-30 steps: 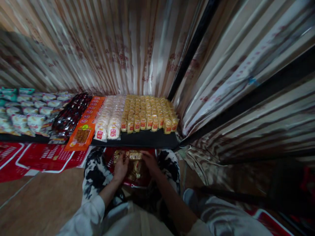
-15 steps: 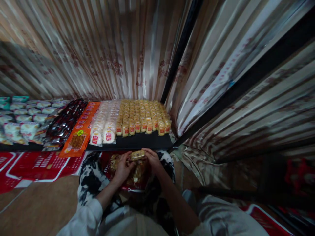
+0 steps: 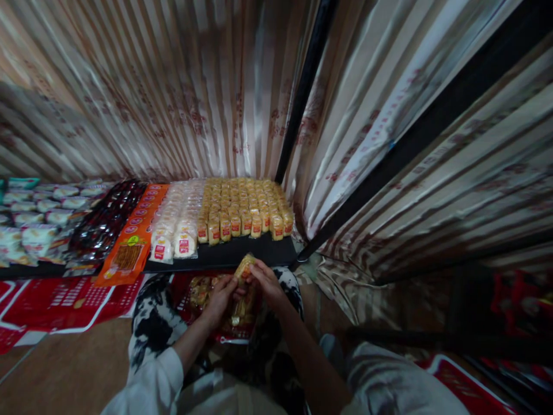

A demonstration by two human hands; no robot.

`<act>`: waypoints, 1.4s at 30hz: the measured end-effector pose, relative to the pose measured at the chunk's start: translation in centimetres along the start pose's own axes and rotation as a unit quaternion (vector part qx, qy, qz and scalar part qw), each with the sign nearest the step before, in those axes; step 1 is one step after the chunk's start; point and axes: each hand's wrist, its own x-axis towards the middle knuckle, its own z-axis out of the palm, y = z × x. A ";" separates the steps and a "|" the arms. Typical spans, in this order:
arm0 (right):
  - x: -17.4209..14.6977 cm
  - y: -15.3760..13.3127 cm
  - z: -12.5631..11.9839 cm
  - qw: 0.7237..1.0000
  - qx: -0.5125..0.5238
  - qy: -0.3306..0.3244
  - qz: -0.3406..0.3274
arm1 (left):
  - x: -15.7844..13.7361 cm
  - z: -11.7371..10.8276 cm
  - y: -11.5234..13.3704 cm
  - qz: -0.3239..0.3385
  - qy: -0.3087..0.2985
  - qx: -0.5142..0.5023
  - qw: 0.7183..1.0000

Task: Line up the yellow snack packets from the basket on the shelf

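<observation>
Between my two hands, over my lap, is a small wrapped snack [image 3: 244, 266] in clear golden film, tilted with its upper end to the right. My left hand [image 3: 223, 297] pinches its lower left end. The fingers of my right hand [image 3: 266, 281] close on its right side. Beneath them a red bag [image 3: 181, 288] lies open on my lap with several more of these wrapped snacks [image 3: 201, 291] in it. Just ahead, rows of the same golden snacks [image 3: 246, 202] stand on a black shelf [image 3: 250, 249].
Left of the golden rows are white round packs [image 3: 185, 242], an orange packet [image 3: 129, 251], dark shiny packs [image 3: 108, 213] and white-green packs [image 3: 38, 236]. A striped curtain [image 3: 194, 86] hangs behind. Black poles [image 3: 306, 86] rise at the right. Red printed sheets [image 3: 73, 302] hang below the shelf.
The wrapped snack has turned from lying level to a slant, with its printed label now showing. Both hands stay on it. The whole view has shifted slightly.
</observation>
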 end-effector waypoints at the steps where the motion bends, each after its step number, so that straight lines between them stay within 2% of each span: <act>1: -0.1 0.0 0.0 1.000 0.005 -0.011 -0.009 | 0.0 0.3 0.1 -0.004 0.001 -0.013 1.000; 5: -0.1 0.1 0.0 0.999 0.011 -0.020 -0.034 | 0.4 1.0 0.2 -0.011 -0.007 -0.034 0.999; 8: 0.2 0.3 -0.4 0.999 0.003 -0.009 -0.049 | 1.0 0.9 0.4 0.000 -0.012 0.046 0.999; 10: 0.4 0.2 -0.9 0.998 -0.006 0.002 -0.063 | 1.5 0.7 0.9 0.038 0.020 0.144 0.989; 13: 0.7 -0.3 -1.6 0.995 -0.056 0.011 -0.085 | 2.7 0.8 2.0 0.122 0.060 0.260 0.956; 17: 1.1 -1.0 -2.2 0.981 -0.157 -0.005 -0.114 | 4.4 2.1 3.4 0.186 0.024 0.312 0.931; 19: 1.7 -0.9 -2.6 0.973 -0.190 0.020 -0.131 | 5.3 3.0 3.9 0.201 0.024 0.317 0.926; 21: 2.6 -0.9 -3.1 0.957 -0.228 0.081 -0.163 | 6.1 3.8 4.4 0.207 0.051 0.323 0.922; 24: 4.1 -1.2 -4.0 0.912 -0.300 0.158 -0.229 | 7.5 4.9 5.2 0.228 0.111 0.353 0.900; 27: 5.4 -2.2 -4.6 0.871 -0.366 0.193 -0.265 | 8.8 6.0 6.1 0.251 0.134 0.390 0.876; 31: 6.3 -3.4 -5.1 0.828 -0.434 0.228 -0.274 | 10.0 7.4 6.8 0.239 0.150 0.403 0.871; 34: 6.5 -3.3 -5.6 0.797 -0.459 0.244 -0.307 | 10.5 8.3 6.8 0.255 0.160 0.403 0.864; 36: 6.5 -3.0 -6.0 0.786 -0.463 0.246 -0.327 | 10.7 8.8 6.6 0.258 0.164 0.405 0.862; 39: 6.7 -2.2 -6.6 0.786 -0.457 0.237 -0.343 | 11.1 9.5 6.5 0.253 0.161 0.406 0.863; 42: 6.9 -1.5 -6.9 0.787 -0.457 0.236 -0.341 | 11.5 10.0 6.6 0.269 0.158 0.429 0.848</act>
